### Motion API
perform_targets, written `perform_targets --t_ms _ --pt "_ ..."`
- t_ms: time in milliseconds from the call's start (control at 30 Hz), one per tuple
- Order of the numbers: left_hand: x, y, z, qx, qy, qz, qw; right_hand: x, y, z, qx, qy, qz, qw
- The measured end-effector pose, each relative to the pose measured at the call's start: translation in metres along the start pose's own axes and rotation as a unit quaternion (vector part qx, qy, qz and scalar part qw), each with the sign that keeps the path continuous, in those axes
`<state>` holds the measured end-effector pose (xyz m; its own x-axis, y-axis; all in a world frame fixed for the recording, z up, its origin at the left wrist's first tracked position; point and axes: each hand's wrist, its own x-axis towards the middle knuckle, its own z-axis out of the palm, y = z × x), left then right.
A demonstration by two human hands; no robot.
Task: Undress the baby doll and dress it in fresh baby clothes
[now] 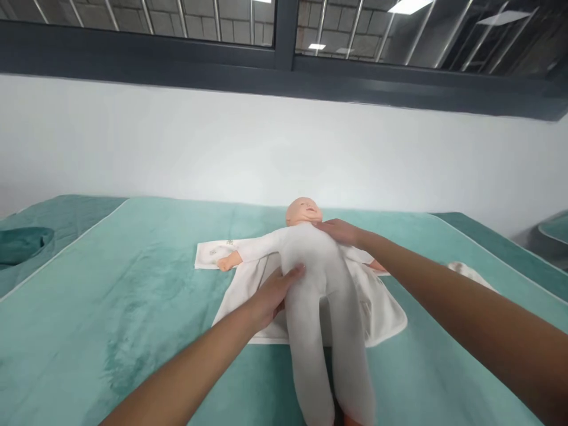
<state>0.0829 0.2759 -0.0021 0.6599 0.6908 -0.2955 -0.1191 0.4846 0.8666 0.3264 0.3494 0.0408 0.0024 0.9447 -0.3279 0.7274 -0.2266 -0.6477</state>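
A baby doll (306,254) in a white long-sleeved, full-leg suit lies face up, its head toward the wall and its legs toward me. Beneath it a white garment (235,296) is spread open, with one small-printed sleeve under the doll's arm at the left. My left hand (274,293) grips the doll's side at the hip, thumb on top and fingers mostly hidden underneath. Across the doll's upper chest and shoulder, just below the chin, lies my right hand (338,229) with its fingers stretched out. The doll's feet are partly cut off by the bottom edge.
A green plush cover (133,296) lies under everything. White cloth (470,273) shows behind my right forearm. At the far left is a darker green folded fabric (24,245). A white wall (199,148) and a dark-framed, barred window (284,35) stand behind.
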Motion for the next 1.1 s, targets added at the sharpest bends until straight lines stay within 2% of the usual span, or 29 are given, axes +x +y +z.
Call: perform_targets --t_ms 67,133,167,233,300,367,433,500,567,633,700,767,833,933,1000,1100 --pt "0.002 -0.004 -0.004 0.032 0.011 0.009 0.999 -0.003 -0.001 0.007 -0.082 0.053 -0.028 0.995" --pt "0.005 -0.007 -0.011 0.121 0.060 0.038 0.990 -0.006 -0.006 0.012 -0.209 0.116 -0.057 0.969" --pt "0.007 -0.008 -0.015 0.187 0.092 0.056 0.976 -0.007 -0.011 0.014 -0.276 0.148 -0.075 0.947" --pt "0.012 -0.008 -0.025 0.321 0.140 0.098 0.932 -0.007 -0.024 0.020 -0.376 0.205 -0.123 0.895" --pt "0.018 -0.010 -0.038 0.416 0.144 0.163 0.883 -0.003 -0.042 0.030 -0.404 0.229 -0.189 0.865" --pt "0.024 -0.013 -0.050 0.472 0.131 0.242 0.837 0.006 -0.063 0.047 -0.385 0.199 -0.256 0.864" --pt "0.029 -0.017 -0.061 0.524 0.124 0.302 0.787 0.017 -0.084 0.069 -0.369 0.119 -0.303 0.871" --pt "0.031 -0.022 -0.068 0.584 0.114 0.318 0.738 0.026 -0.101 0.092 -0.381 0.019 -0.313 0.870" --pt "0.030 -0.025 -0.070 0.638 0.099 0.316 0.695 0.032 -0.111 0.109 -0.401 -0.045 -0.298 0.865" --pt "0.029 -0.026 -0.071 0.668 0.093 0.318 0.666 0.034 -0.114 0.117 -0.400 -0.059 -0.289 0.867" --pt "0.029 -0.024 -0.073 0.680 0.107 0.328 0.647 0.030 -0.111 0.114 -0.364 -0.034 -0.294 0.883" --pt "0.031 -0.021 -0.077 0.689 0.145 0.326 0.630 0.024 -0.105 0.104 -0.298 0.007 -0.300 0.906" --pt "0.035 -0.016 -0.086 0.700 0.210 0.291 0.617 0.016 -0.098 0.093 -0.230 0.023 -0.308 0.923" --pt "0.038 -0.006 -0.102 0.673 0.338 0.227 0.618 0.007 -0.091 0.081 -0.172 -0.019 -0.325 0.930" --pt "0.036 -0.001 -0.112 0.636 0.361 0.221 0.645 0.006 -0.090 0.079 -0.170 -0.056 -0.330 0.927" --pt "0.029 0.006 -0.122 0.570 0.311 0.242 0.721 0.008 -0.090 0.080 -0.211 -0.092 -0.328 0.916"
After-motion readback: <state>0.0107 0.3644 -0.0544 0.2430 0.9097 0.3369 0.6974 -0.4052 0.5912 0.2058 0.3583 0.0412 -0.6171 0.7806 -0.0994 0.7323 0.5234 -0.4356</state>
